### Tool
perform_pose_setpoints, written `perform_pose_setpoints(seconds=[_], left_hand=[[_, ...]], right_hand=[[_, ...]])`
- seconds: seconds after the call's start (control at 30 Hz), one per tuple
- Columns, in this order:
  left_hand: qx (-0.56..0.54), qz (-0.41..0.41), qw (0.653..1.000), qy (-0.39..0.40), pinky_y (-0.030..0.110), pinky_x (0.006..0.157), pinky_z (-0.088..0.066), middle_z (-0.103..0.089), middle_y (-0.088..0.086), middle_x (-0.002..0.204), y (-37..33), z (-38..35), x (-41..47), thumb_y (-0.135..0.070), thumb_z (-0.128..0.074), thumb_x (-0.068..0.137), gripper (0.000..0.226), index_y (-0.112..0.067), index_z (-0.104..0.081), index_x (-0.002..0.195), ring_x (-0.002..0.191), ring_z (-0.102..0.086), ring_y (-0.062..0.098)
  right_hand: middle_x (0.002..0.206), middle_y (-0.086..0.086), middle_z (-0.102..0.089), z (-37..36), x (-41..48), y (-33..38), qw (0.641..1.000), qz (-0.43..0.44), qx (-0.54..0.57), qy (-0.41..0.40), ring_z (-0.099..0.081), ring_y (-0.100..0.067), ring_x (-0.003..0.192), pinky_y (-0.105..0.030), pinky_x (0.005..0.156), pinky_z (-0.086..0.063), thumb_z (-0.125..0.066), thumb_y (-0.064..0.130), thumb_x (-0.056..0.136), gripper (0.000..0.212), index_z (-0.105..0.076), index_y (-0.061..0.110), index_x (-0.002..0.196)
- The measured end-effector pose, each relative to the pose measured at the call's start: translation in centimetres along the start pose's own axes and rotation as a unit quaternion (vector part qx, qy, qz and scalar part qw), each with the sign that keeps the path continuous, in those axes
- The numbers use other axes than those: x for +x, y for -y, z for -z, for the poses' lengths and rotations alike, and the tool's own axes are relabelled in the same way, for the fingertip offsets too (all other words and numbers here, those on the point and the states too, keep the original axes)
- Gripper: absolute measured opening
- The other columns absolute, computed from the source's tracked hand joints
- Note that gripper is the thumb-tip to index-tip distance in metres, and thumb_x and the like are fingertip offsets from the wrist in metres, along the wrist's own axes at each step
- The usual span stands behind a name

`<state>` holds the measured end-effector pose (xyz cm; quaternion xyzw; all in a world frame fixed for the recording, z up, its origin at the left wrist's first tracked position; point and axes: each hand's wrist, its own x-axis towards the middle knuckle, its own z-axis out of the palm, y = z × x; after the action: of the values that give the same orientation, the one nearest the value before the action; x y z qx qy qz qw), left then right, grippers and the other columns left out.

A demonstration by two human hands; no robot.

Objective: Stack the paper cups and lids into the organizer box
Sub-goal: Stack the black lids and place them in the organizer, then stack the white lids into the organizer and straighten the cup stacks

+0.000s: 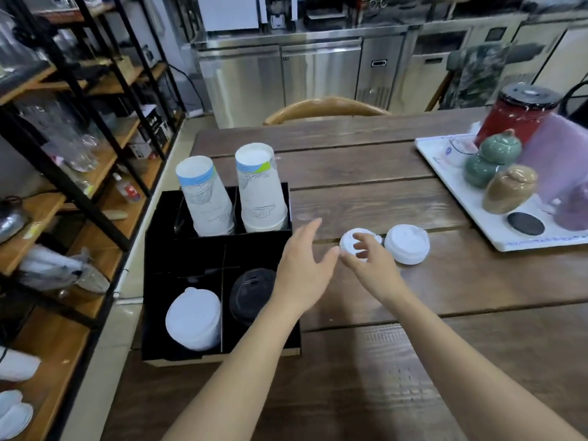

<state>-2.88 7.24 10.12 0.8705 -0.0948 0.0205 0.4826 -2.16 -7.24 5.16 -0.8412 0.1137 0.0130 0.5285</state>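
R fingers (pixel 361 246) atop white lid (pixel 350 241).

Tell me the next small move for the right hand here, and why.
Probably close the right hand on the white lid under its fingers and lift it. That lid and a second lid still lie on the table, while the organizer box already holds a white lid stack.
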Motion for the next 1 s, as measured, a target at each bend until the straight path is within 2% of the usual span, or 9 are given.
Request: perform_pose_setpoints(seconds=[0.1,0.17,0.2,0.33,0.47,0.6,0.7,0.83,1.0], left_hand=[[-0.007,0.036,0.998,0.057,0.016,0.101,-0.018,-0.035,-0.003,0.149,0.4,-3.6,1.8,-0.028,-0.058,0.087,0.061,-0.019,-0.033,0.142,0.137,-0.028,0.01],[-0.015,0.079,0.993,0.086,0.021,0.103,-0.019,-0.033,-0.002,0.151,1.1,-5.7,3.2,-0.026,-0.059,0.086,0.063,-0.02,-0.032,0.143,0.138,-0.027,0.012],[-0.019,0.104,0.99,0.097,0.023,0.104,-0.021,-0.033,-0.002,0.152,1.6,-6.5,3.8,-0.026,-0.059,0.086,0.063,-0.02,-0.032,0.143,0.138,-0.028,0.013],[-0.006,0.172,0.978,0.118,0.029,0.104,-0.029,-0.036,0.003,0.15,3.5,-9.3,6.0,-0.023,-0.054,0.088,0.059,-0.018,-0.032,0.142,0.135,-0.034,0.019],[-0.05,0.254,0.956,0.135,0.037,0.113,-0.024,-0.025,0.002,0.155,4.9,-10.9,7.9,-0.022,-0.049,0.092,0.065,-0.019,-0.016,0.148,0.14,-0.026,0.021],[-0.069,0.285,0.945,0.143,0.031,0.101,-0.032,-0.035,0.004,0.15,5.9,-12.2,8.9,-0.018,-0.045,0.093,0.056,-0.017,-0.023,0.145,0.129,-0.038,0.02],[-0.094,0.289,0.945,0.119,0.024,0.083,-0.034,-0.051,-0.001,0.126,6.0,-12.8,9.2,-0.013,-0.045,0.091,0.041,-0.02,-0.044,0.131,0.104,-0.046,0.013],[-0.181,0.353,0.918,-0.004,0.021,0.065,-0.04,-0.06,0.002,0.103,6.5,-12.8,9.6,-0.012,-0.06,0.086,0.016,-0.014,-0.057,0.101,0.085,-0.054,0.01],[-0.294,0.439,0.849,-0.031,0.033,0.078,-0.051,-0.061,0.01,0.109,7.1,-11.6,9.3,-0.009,-0.071,0.078,0.04,-0.006,-0.053,0.114,0.103,-0.058,0.023]], right_hand=[[0.136,-0.001,-0.048,1.4,0.7,-1.9,0.999,-0.036,0.036,0.013,-0.046,-0.006,0.124,-0.02,0.094,-0.036,-0.065,0.04,0.081,0.063,-0.041,0.02,0.135],[0.124,0.005,-0.053,2.0,1.2,-2.9,0.996,-0.051,0.065,0.024,-0.052,0.016,0.104,-0.007,0.083,-0.04,-0.068,0.039,0.079,0.038,-0.049,0.035,0.112],[0.122,0.008,-0.055,2.3,1.5,-3.4,0.996,-0.055,0.066,0.03,-0.054,0.015,0.1,-0.009,0.084,-0.042,-0.069,0.039,0.079,0.034,-0.048,0.037,0.105],[0.131,0.005,-0.052,2.5,2.8,-5.3,0.996,-0.047,0.042,0.058,-0.047,-0.016,0.124,-0.046,0.108,-0.035,-0.072,0.028,0.077,0.059,-0.04,0.021,0.127],[0.132,0.002,-0.05,2.5,4.2,-6.5,0.99,-0.092,0.097,0.053,-0.046,-0.015,0.123,-0.041,0.109,-0.036,-0.073,0.027,0.077,0.063,-0.036,0.021,0.128],[0.134,0.004,-0.05,1.8,5.4,-7.4,0.981,-0.131,0.135,0.038,-0.045,-0.017,0.125,-0.044,0.111,-0.033,-0.072,0.034,0.076,0.072,-0.034,0.02,0.135],[0.133,0.0,-0.053,1.5,6.0,-7.4,0.971,-0.152,0.184,0.015,-0.05,-0.017,0.12,-0.041,0.108,-0.037,-0.071,0.026,0.077,0.065,-0.038,0.017,0.133],[0.137,-0.006,-0.048,1.3,6.6,-7.2,0.973,-0.153,0.172,-0.025,-0.045,-0.019,0.125,-0.04,0.109,-0.036,-0.065,0.021,0.082,0.061,-0.037,0.011,0.135],[0.128,-0.005,-0.051,1.4,6.7,-6.7,0.994,-0.079,0.072,-0.037,-0.047,-0.015,0.114,-0.031,0.1,-0.039,-0.06,0.02,0.086,0.047,-0.044,0.008,0.129]])
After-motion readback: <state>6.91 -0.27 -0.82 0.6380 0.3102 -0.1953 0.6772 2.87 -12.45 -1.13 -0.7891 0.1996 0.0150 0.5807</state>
